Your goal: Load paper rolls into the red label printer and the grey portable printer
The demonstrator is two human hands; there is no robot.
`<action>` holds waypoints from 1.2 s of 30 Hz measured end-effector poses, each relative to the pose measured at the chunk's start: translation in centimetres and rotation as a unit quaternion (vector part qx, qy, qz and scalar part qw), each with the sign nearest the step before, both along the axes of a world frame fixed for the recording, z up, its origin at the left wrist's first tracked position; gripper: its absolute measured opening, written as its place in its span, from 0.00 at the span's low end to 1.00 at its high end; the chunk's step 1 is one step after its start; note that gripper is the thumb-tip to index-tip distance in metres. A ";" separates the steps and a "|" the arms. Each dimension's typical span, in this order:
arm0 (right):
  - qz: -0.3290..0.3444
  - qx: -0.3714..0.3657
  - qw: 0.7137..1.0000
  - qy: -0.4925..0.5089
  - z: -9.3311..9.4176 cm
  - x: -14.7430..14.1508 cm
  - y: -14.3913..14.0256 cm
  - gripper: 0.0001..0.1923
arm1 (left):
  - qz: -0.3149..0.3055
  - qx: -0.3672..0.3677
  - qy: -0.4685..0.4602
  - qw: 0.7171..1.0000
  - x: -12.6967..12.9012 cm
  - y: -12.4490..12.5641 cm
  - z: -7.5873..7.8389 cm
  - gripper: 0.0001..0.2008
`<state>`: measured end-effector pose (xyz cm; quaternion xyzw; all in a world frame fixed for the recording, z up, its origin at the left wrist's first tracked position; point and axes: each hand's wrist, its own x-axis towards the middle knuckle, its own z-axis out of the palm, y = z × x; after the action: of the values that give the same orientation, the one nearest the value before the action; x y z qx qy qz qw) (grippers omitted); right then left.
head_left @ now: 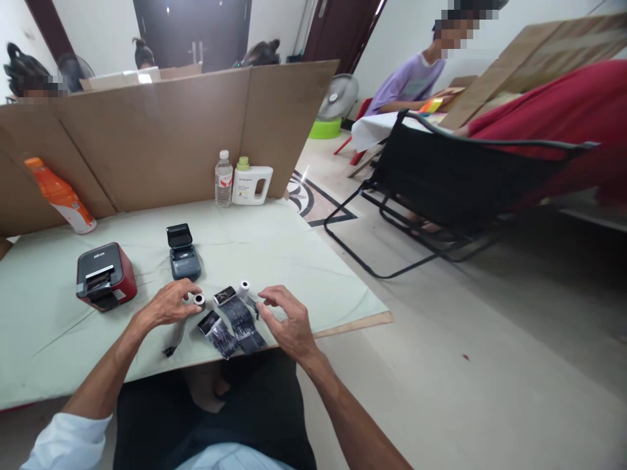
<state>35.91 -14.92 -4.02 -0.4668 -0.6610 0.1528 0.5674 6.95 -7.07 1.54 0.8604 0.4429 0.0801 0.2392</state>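
Note:
My left hand (169, 303) has thumb and index finger closed round a small white paper roll (198, 299) with a dark core. A pale strip trails from that roll toward a dark end piece (169, 352) near the table's front edge. My right hand (289, 320) has its thumb and index finger apart, beside a second white roll (244, 286) and the dark end of its strip (256, 311). Between my hands lie two dark printed strips, the longer one (241, 320) and the shorter one (218, 333), partly unrolled. Whether the right thumb touches the strip end is unclear.
Behind my hands stand a small dark printer (184, 258) with its lid up and a red-black printer (106, 277). An orange bottle (63, 196), a water bottle (224, 179) and a white jug (249, 185) line the cardboard screen (171, 137). A black folding chair (450, 163) is at right; people sit beyond.

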 end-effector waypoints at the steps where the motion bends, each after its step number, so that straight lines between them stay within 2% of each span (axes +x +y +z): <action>1: 0.005 0.006 1.000 0.001 0.2 -0.3 0.0 0.04 | 0.007 0.010 0.007 1.000 0.1 -0.4 -0.2 0.18; 9: 0.063 0.026 0.998 0.000 0.8 -3.7 -0.2 0.07 | 0.047 0.088 0.059 0.993 2.1 -2.2 -1.3 0.16; 13: 0.086 -0.006 0.996 -0.009 1.0 -5.2 0.1 0.06 | 0.052 0.098 0.046 0.993 2.1 -2.3 -1.4 0.14; 17: 0.103 -0.084 0.991 0.010 0.5 -6.3 0.8 0.07 | 0.052 0.086 -0.035 0.994 1.3 -2.0 -0.7 0.12; 21: 0.117 -0.181 0.974 0.069 -0.7 -7.5 1.7 0.19 | 0.102 0.060 -0.155 0.981 0.2 -1.7 0.7 0.11; 24: 0.152 -0.257 0.944 0.138 -1.1 -8.5 2.6 0.29 | 0.145 0.018 -0.267 0.952 -0.4 -1.1 1.9 0.13; 26: 0.193 -0.289 0.918 0.191 -1.0 -9.3 3.2 0.32 | 0.166 -0.024 -0.346 0.923 -0.5 -0.7 2.6 0.16; 29: 0.257 -0.293 0.888 0.244 -0.4 -10.5 4.0 0.28 | 0.185 -0.059 -0.417 0.888 -0.6 -0.1 3.1 0.19; 31: 0.281 -0.288 0.879 0.257 -0.1 -10.9 4.3 0.24 | 0.193 -0.059 -0.430 0.880 -0.8 0.1 3.2 0.20; 33: 0.279 -0.288 0.882 0.246 0.2 -10.7 4.4 0.22 | 0.200 -0.047 -0.411 0.888 -1.2 0.2 3.1 0.20; 36: 0.225 -0.269 0.916 0.194 0.6 -9.1 4.2 0.19 | 0.214 0.002 -0.292 0.932 -2.2 0.1 3.0 0.17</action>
<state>26.80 -10.67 -3.47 -0.4017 -0.5592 0.5366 0.4880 4.78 -7.02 4.58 0.6841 0.5270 0.3786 0.3332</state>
